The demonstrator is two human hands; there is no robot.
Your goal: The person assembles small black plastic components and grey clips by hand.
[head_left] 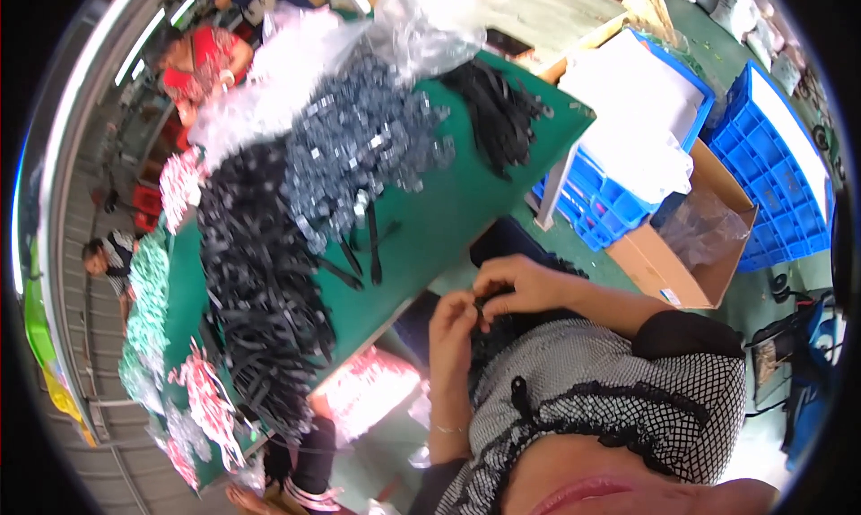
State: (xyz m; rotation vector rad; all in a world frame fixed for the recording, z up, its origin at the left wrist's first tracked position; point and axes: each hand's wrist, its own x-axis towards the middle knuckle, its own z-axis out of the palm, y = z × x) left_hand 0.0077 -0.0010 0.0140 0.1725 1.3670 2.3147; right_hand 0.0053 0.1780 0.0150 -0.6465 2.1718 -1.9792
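Left hand point(454, 319) and right hand point(517, 285) meet, fingertips closed on a small dark piece point(479, 307) too tiny to identify, just off the edge of a green table point(423, 221) heaped with black straps point(258, 277); one steady pinch should leave the other fingers free for precise work.

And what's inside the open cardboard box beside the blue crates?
Inside the cardboard box there's crumpled clear plastic. The plastic and the box's near wall hide the bottom, so I can't tell whether anything lies underneath.
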